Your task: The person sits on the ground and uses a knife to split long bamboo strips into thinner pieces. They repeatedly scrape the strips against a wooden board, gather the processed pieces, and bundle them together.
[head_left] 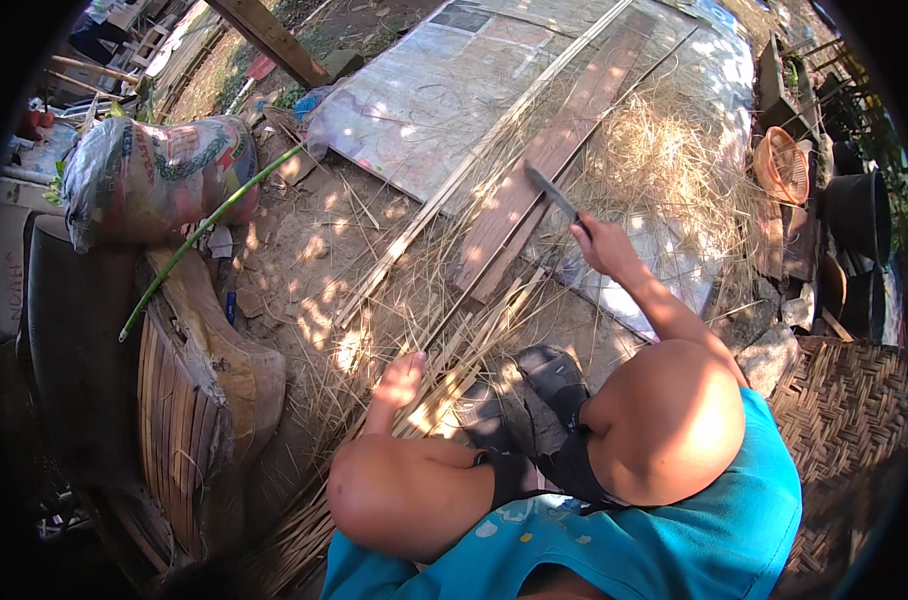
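Note:
My right hand is closed around the dark handle of a knife. The knife's blade points up and left, over a brown wooden plank. A long, thin bamboo strip slants across the plank and past the blade. At its near end my left hand is closed on the strip, beside my left knee. Whether the blade touches the strip I cannot tell. A heap of fine, curly shavings lies right of the plank.
Pale split strips lie by my feet, beneath the left hand. A printed sheet covers the ground beyond. On the left, a stuffed sack rests near a green stalk. An orange basket and woven mat sit right.

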A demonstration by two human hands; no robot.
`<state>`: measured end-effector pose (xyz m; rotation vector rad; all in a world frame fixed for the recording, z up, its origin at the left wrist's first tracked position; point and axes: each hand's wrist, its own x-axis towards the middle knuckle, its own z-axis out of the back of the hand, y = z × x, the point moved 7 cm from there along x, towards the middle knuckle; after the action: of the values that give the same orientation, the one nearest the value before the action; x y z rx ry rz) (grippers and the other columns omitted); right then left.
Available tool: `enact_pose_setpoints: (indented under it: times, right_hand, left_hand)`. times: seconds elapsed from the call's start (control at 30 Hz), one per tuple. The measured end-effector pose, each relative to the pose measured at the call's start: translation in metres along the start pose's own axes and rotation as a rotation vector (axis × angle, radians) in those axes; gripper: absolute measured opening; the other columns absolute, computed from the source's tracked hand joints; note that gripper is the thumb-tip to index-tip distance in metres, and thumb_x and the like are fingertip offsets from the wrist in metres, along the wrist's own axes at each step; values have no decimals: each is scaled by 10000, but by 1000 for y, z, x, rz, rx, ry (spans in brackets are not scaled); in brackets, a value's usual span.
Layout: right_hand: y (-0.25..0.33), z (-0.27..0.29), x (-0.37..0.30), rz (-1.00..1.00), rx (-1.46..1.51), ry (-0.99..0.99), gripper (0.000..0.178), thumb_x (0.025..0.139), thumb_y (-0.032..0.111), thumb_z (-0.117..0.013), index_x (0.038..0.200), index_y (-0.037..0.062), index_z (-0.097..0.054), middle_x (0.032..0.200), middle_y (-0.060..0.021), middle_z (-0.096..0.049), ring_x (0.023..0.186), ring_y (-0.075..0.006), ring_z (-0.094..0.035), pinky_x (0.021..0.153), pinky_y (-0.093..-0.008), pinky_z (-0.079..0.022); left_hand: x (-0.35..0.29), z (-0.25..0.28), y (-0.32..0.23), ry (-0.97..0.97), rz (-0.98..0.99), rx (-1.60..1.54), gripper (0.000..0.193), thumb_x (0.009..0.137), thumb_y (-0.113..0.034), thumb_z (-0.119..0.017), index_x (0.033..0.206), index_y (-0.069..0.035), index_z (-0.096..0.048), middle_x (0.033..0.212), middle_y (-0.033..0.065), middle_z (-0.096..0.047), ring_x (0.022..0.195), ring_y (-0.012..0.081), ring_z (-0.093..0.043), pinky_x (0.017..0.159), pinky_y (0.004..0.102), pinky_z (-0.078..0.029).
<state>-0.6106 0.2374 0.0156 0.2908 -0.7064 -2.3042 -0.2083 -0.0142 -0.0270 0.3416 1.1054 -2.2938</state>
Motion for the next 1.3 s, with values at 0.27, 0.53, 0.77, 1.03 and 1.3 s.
enact_pose_setpoints:
  times: [0.27, 0.53, 0.77, 1.03, 1.3]
  right_hand:
    - [-8, -14, 14, 19, -98, 27, 348, 1021, 392, -545, 1245, 128, -580, 890, -244, -692, 836, -463, -672, 715, -552, -535]
    - [-19, -8, -17, -42, -34, -50, 320, 1024, 353, -550, 1219, 100, -576, 829, -269, -675, 807, -503, -658, 718, -586, -512]
    - [31, -48, -53, 68, 63, 72, 430, 1027, 457, -527, 1381, 213, -535, 924, -204, -675, 862, -463, -683, 727, -545, -554]
    - [9, -12, 14, 11, 8, -23, 333, 1028, 361, -549, 1217, 88, -578, 882, -269, -676, 853, -490, -664, 753, -583, -512]
    - [11, -36, -21, 126, -96, 138, 412, 1019, 398, -561, 1320, 116, -550, 887, -226, -671, 773, -440, -679, 636, -528, -536]
  left_hand:
    - [-79, 11, 86, -84, 196, -3, 458, 1049, -356, -493, 788, -5, -630, 657, 129, -588, 647, 245, -607, 639, 408, -463]
    - [-50, 0, 20, -217, 116, 104, 377, 1010, -376, -558, 883, -39, -667, 684, 177, -641, 641, 299, -650, 616, 460, -508]
    - [-54, -7, 27, -350, -295, 642, 245, 1020, -237, -568, 938, -10, -608, 646, 230, -626, 573, 396, -645, 489, 503, -484]
    - [-56, -6, 64, -190, -47, -141, 410, 1067, -318, -512, 830, -12, -647, 665, 125, -620, 604, 219, -603, 556, 364, -471]
    - [-140, 8, 143, -13, 586, -336, 527, 1081, -433, -480, 789, -37, -669, 616, 17, -559, 531, 117, -507, 511, 284, -402]
